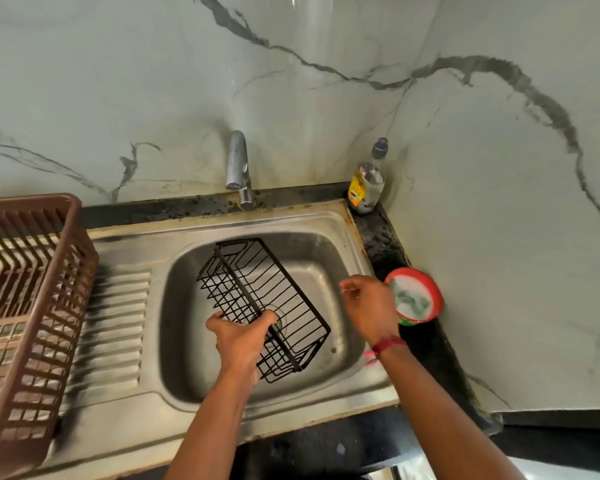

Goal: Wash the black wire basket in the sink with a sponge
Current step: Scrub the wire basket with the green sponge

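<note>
A black wire basket [257, 289] lies tilted in the steel sink [329, 247], over the drain. My left hand [239, 337] grips its near rim from the front left. My right hand [368, 306] hovers over the sink's right edge with loosely curled fingers and nothing visible in it. It is just left of a red round tub [430, 289] on the dark counter. Inside the tub are white soap and a green scrubbing sponge [411, 299].
The tap [238, 164] stands behind the sink with no water running. A soap bottle [368, 181] is in the back right corner. A brown plastic dish rack [25, 306] sits on the ribbed drainboard [115, 323] to the left. Marble walls close off the back and right.
</note>
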A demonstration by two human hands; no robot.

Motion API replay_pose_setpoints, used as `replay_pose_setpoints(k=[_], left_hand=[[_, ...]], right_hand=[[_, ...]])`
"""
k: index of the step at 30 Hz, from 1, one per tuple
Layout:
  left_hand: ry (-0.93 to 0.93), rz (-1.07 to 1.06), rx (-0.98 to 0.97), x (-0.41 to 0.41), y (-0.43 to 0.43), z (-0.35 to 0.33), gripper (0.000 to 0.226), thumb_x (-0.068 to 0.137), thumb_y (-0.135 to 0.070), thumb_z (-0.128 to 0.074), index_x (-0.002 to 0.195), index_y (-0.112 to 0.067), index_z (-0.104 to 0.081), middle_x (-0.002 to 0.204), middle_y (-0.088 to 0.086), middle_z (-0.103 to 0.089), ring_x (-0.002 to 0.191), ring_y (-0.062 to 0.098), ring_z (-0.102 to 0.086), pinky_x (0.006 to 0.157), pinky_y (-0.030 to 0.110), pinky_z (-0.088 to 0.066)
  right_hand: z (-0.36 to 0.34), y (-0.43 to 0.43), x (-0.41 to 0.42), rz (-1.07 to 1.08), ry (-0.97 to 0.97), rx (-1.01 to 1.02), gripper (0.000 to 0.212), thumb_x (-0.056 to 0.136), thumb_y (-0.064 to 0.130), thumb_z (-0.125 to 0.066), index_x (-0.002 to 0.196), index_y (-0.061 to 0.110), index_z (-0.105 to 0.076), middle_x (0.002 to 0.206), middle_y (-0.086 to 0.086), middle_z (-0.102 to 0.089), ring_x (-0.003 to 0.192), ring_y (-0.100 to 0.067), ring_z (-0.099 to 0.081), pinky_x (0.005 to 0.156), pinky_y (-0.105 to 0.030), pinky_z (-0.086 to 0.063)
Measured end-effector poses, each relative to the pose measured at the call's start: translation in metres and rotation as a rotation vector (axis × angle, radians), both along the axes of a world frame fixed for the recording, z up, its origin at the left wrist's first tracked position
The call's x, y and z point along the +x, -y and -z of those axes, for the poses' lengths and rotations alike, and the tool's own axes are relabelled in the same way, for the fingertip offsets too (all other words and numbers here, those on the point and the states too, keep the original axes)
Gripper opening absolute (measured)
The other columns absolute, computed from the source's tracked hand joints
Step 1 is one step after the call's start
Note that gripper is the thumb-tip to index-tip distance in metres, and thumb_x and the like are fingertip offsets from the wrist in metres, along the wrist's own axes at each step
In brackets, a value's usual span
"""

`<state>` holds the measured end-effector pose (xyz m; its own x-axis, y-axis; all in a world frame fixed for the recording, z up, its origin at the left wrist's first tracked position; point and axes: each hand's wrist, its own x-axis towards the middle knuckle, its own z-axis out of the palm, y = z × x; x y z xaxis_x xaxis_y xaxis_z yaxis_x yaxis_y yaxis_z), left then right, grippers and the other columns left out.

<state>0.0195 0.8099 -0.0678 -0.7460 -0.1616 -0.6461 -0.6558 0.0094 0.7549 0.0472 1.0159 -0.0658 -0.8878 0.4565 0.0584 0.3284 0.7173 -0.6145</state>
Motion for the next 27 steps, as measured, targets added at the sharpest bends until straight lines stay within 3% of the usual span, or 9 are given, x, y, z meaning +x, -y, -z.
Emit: replay_pose_setpoints(k=[4,7,9,12,15,19,23,27], left_hand=[[-0.037,0.032,-0.034,0.006,-0.016,-0.006,0.095,0.079,-0.008,-0.085,0.15,-0.015,-0.022,0.098,0.001,-0.047,0.105,0.025,-0.056,0.097,0.039,-0.049],[-0.057,0.043,-0.062,0.01,-0.028,-0.006,0.093,0.08,-0.008,-0.085,0.15,-0.011,-0.024,0.093,-0.001,-0.046,0.085,0.011,-0.052,0.088,0.032,-0.044],[-0.051,0.044,-0.069,0.01,-0.033,-0.005,0.092,0.078,-0.009,-0.086,0.148,-0.011,-0.026,0.101,0.004,-0.05,0.09,0.016,-0.055,0.086,0.033,-0.045],[-0.05,0.041,-0.079,0.008,-0.039,-0.002,0.094,0.076,-0.013,-0.088,0.147,-0.012,-0.026,0.118,0.012,-0.048,0.111,0.029,-0.054,0.088,0.035,-0.046],[-0.049,0.047,-0.089,0.005,-0.042,-0.001,0.094,0.076,-0.014,-0.088,0.147,-0.012,-0.027,0.12,0.015,-0.05,0.111,0.031,-0.054,0.086,0.035,-0.046],[-0.044,0.042,-0.094,0.004,-0.041,0.0,0.093,0.077,-0.015,-0.087,0.147,-0.011,-0.026,0.115,0.012,-0.051,0.107,0.029,-0.055,0.083,0.032,-0.044],[-0.035,0.034,-0.104,0.006,-0.043,-0.001,0.094,0.077,-0.014,-0.087,0.148,-0.011,-0.026,0.102,0.004,-0.05,0.106,0.027,-0.053,0.084,0.033,-0.044],[-0.022,0.04,-0.104,0.009,-0.044,-0.003,0.096,0.077,-0.015,-0.087,0.15,-0.011,-0.025,0.114,0.011,-0.05,0.11,0.029,-0.052,0.086,0.036,-0.045]], right_hand=[[-0.023,-0.061,0.02,0.151,0.151,0.188,0.026,0.08,0.007,-0.059,0.094,0.021,-0.077,0.1,-0.007,-0.073,0.093,-0.03,-0.066,0.082,-0.034,-0.051],[-0.021,-0.097,0.023,0.106,0.39,0.272,0.032,0.082,0.007,-0.058,0.108,0.018,-0.074,0.114,-0.013,-0.069,0.105,-0.034,-0.062,0.089,-0.034,-0.047],[-0.016,-0.107,0.023,0.026,0.482,0.257,0.034,0.083,0.011,-0.061,0.115,0.019,-0.07,0.119,-0.012,-0.067,0.11,-0.031,-0.06,0.092,-0.032,-0.045],[-0.012,-0.11,0.02,-0.087,0.584,0.28,0.045,0.079,0.022,-0.071,0.124,0.026,-0.065,0.126,-0.008,-0.063,0.115,-0.026,-0.058,0.094,-0.031,-0.045],[-0.008,-0.109,0.018,-0.15,0.608,0.327,0.049,0.079,0.027,-0.07,0.127,0.029,-0.061,0.129,-0.005,-0.061,0.116,-0.025,-0.057,0.095,-0.031,-0.045],[-0.006,-0.108,0.014,-0.184,0.618,0.361,0.039,0.085,0.022,-0.063,0.124,0.02,-0.063,0.121,-0.008,-0.064,0.109,-0.026,-0.06,0.086,-0.029,-0.046],[-0.006,-0.114,0.009,-0.218,0.618,0.278,0.042,0.087,0.018,-0.062,0.128,0.018,-0.06,0.13,-0.008,-0.059,0.118,-0.025,-0.055,0.093,-0.026,-0.039],[-0.005,-0.115,0.009,-0.179,0.591,0.259,0.035,0.081,0.012,-0.067,0.115,0.019,-0.069,0.124,-0.008,-0.063,0.116,-0.026,-0.056,0.093,-0.025,-0.04]])
